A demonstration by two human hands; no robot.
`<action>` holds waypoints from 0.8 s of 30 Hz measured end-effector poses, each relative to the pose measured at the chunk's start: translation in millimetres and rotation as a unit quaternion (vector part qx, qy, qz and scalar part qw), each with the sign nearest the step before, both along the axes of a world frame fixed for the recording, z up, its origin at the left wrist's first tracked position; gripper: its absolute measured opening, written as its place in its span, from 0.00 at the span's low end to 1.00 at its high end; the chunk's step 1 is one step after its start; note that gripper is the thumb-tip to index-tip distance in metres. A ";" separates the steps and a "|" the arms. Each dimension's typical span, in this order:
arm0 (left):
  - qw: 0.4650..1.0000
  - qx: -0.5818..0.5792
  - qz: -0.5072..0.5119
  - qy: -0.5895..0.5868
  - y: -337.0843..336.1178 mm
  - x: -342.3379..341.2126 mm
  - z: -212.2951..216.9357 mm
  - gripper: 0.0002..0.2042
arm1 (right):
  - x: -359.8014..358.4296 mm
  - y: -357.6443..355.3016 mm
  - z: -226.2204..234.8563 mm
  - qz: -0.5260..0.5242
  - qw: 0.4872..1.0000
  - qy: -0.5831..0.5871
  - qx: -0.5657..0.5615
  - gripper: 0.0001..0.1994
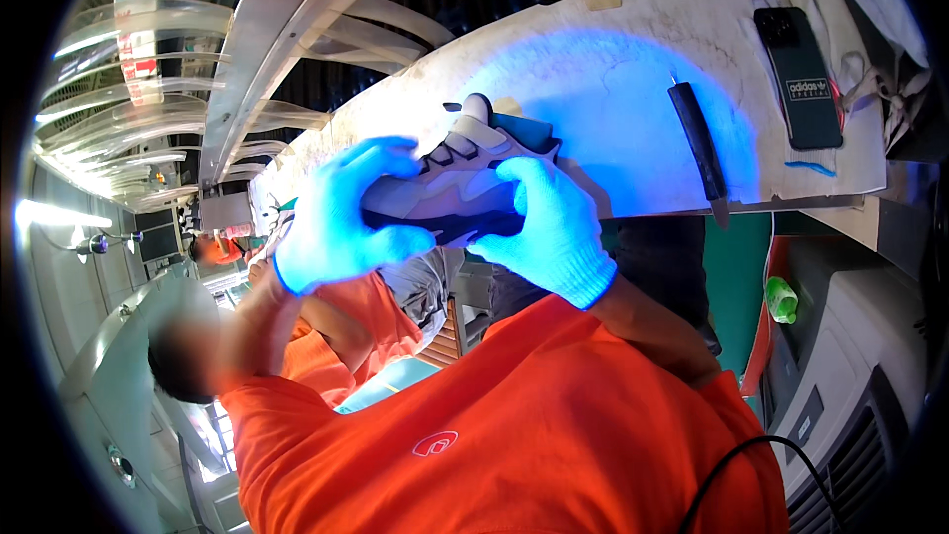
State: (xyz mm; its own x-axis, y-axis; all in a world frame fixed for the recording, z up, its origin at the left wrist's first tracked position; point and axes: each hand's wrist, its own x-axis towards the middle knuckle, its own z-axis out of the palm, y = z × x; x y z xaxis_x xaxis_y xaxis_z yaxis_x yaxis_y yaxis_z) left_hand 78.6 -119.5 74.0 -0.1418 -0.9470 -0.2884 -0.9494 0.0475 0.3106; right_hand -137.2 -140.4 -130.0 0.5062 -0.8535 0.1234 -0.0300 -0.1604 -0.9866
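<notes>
Left hand point(346, 210) and right hand point(557, 232), both gloved, are clamping the shoe point(445, 188) between them; it is being held near 12 o'clock of the view, by the near edge of the blue-lit worktable point(628, 153), contact with the top unclear. Judgement: steadying well means supporting both ends evenly, squeezing softly. Pose: left is cupping the toe from 9 o'clock, right the heel from 4, fingers curving inward.

One shoe point(453, 190) at twelve o'clock. One left hand point(344, 215) at nine plus one right hand point(556, 227) at three. One phone point(797, 79), one black tool point(697, 141) at two.
</notes>
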 end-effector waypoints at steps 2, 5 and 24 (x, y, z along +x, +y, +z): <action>0.984 0.151 0.034 -0.092 -16.9 -2.4 1.5 0.50 | 8.0 3.7 0.1 -0.015 0.999 0.004 -0.040 0.40; 0.916 0.364 0.118 -0.119 -67.0 -26.6 -7.9 0.58 | 14.4 3.6 0.5 -0.019 0.998 0.023 -0.062 0.38; 0.913 0.263 0.066 0.305 -17.5 2.3 22.2 0.57 | -43.1 29.0 14.8 -0.016 1.000 -0.010 -0.025 0.43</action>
State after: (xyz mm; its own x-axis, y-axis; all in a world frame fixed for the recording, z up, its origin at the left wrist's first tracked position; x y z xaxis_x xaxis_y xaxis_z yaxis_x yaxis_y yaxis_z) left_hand 80.8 -137.0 96.2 -0.3213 -0.7211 -0.6138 -0.5794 -0.3630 0.7297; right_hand -180.3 -111.4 -115.2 0.4755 -0.8619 0.1762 -0.0173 -0.2094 -0.9777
